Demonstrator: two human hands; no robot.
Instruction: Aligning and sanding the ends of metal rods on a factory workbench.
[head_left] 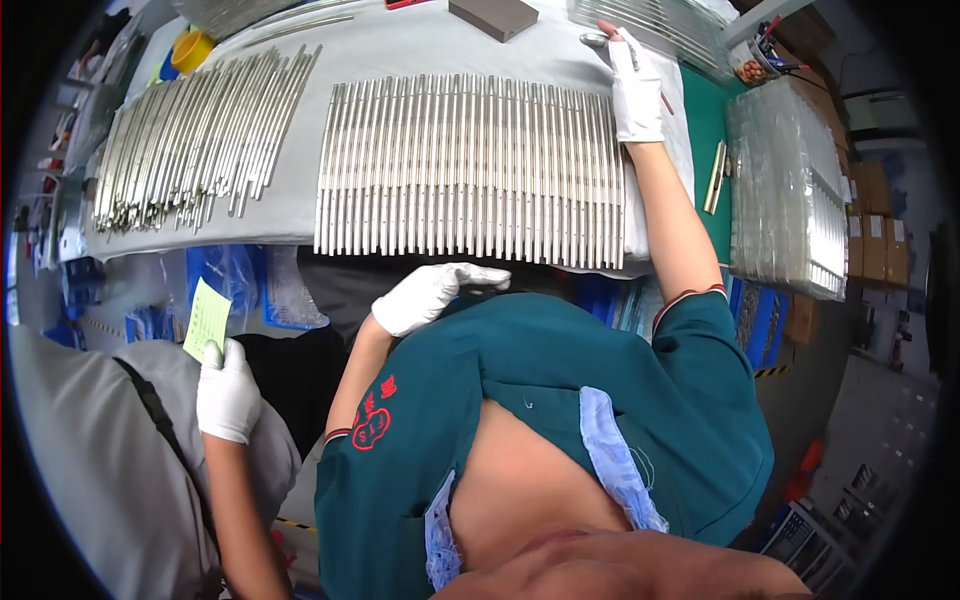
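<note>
My right hand (637,95), in a white glove, reaches over the far right corner of a row of metal rods (470,170). Its thumb and forefinger are drawn close together by a small silvery shape; what they hold, if anything, is too small to make out. A thin red stick (667,103) shows beside this hand. Close to my body, just off the table's front edge, my left hand (425,298) is also gloved, fingers stretched out and holding nothing. The rods lie side by side, their near ends roughly even along the front edge.
A looser pile of rods (200,140) lies to the left. Clear plastic trays (785,180) are stacked at right, near a green mat (708,120). A dark block (493,18) sits at the back. At left, a co-worker's gloved hand (228,395) holds a yellow-green paper slip (208,320).
</note>
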